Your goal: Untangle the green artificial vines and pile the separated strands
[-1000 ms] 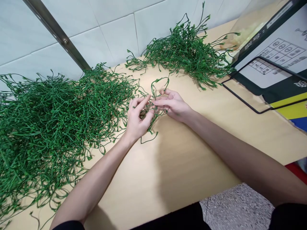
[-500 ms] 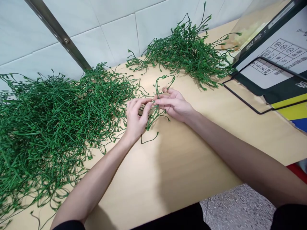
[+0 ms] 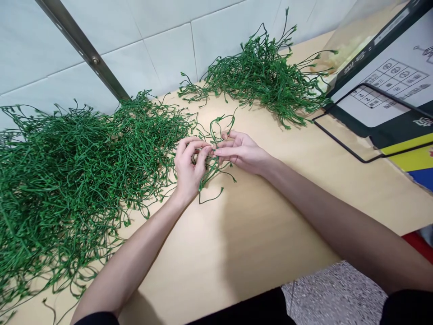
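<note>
Both hands meet over the table around a small green artificial plant sprig, made of thin plastic-like stems with little budded tips. My left hand pinches it between thumb and forefinger. From the other side, my right hand holds it with thumb and fingers close to the left fingertips. Part of the sprig loops up above the fingers, and more stems hang below; the exact grip point is partly hidden. A loose stem lies just below the hands. To the left spreads a large heap of similar green stems.
A smaller pile of green stems lies at the back by the tiled wall. On the right are a printed box, a black wire frame and a clear plastic bag. A metal upright stands behind the heap.
Both hands have shifted slightly left and toward me with the sprig between them. The piles and the loose stem stay as they were.
</note>
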`<state>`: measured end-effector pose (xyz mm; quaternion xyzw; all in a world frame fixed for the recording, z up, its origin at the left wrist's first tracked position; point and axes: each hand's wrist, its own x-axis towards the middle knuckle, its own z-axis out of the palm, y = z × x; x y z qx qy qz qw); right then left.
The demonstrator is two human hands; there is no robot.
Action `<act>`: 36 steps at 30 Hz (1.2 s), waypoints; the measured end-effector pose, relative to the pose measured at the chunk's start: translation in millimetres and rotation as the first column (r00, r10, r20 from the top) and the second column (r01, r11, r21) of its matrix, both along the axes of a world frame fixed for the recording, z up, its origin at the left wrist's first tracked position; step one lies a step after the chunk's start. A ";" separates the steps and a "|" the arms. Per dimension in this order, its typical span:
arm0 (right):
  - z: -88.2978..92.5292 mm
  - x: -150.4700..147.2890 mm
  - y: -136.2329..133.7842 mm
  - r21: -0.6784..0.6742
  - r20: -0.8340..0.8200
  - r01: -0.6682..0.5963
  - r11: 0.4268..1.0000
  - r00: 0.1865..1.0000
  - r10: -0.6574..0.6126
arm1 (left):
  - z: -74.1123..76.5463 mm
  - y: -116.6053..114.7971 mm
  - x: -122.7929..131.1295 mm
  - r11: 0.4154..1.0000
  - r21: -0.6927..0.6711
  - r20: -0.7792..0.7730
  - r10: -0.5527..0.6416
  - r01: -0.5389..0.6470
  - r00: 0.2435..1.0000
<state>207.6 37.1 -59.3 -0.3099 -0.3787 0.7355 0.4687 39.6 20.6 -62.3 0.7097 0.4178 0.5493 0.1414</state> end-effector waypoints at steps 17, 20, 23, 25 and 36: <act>3.6 -2.3 -0.4 0.001 -0.013 0.141 0.990 0.990 -0.141 | 7.5 -6.4 -0.3 0.993 -0.080 -0.053 -0.095 0.091 0.994; 3.8 -3.6 -0.4 0.003 -0.017 0.155 0.988 0.988 -0.155 | 7.4 -7.3 0.2 0.995 -0.101 -0.055 0.004 -0.010 0.998; 3.9 -4.9 -0.8 0.017 -0.004 0.168 0.986 0.986 -0.168 | 6.1 -7.9 0.6 0.991 -0.136 0.000 -0.001 0.001 1.000; 3.8 -5.9 -1.3 0.029 0.012 0.174 0.984 0.985 -0.175 | 5.4 -8.4 1.1 0.985 -0.172 0.062 -0.022 0.032 0.998; 2.4 -9.0 -1.4 0.081 0.039 0.210 0.974 0.976 -0.214 | 10.3 -9.7 3.7 0.956 -0.167 0.329 -0.175 0.240 0.928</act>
